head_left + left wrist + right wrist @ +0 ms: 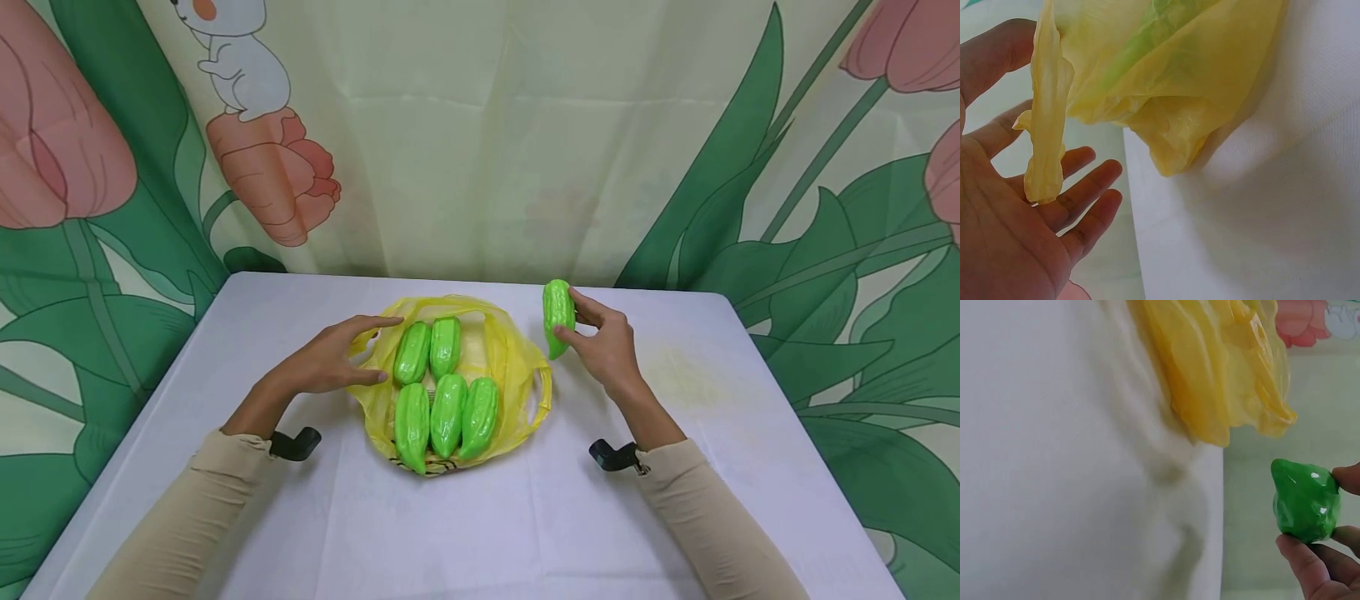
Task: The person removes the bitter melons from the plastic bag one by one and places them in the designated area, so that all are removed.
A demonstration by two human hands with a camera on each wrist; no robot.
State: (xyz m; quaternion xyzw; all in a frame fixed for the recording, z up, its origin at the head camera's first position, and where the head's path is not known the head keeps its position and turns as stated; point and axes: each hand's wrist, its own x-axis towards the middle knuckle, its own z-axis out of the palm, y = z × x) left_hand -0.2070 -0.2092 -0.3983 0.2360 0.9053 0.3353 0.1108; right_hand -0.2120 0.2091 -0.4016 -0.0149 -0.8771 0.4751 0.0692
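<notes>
White, softly creased cloth (450, 533) covers the table. Nearest, two beige sleeves (187, 504), wrinkled and cuffed, reach in from either side, a black angular device (296, 444) jutting from each wrist.

Beyond them sits a thin, crinkled yellow plastic bag (517, 362), its mouth gaping wide and a loop handle slack on its right side. Five glossy green gourds (447, 414), ridged and tapering, lie in it: three in front, two behind.

At the bag's left rim, the left hand (330, 357) has its fingers spread and extended, grasping no gourd; a limp plastic strip hangs before its palm. Right of the bag and apart from it, the right hand (606, 337) pinches another gourd (557, 312) between thumb and fingers, raised above the cloth.

Farthest back hangs a pale curtain (487, 150) with faint folds, printed with pink tulips (52, 125), broad leaves (817, 258), a white rabbit (251, 79) and a carrot (258, 171).
</notes>
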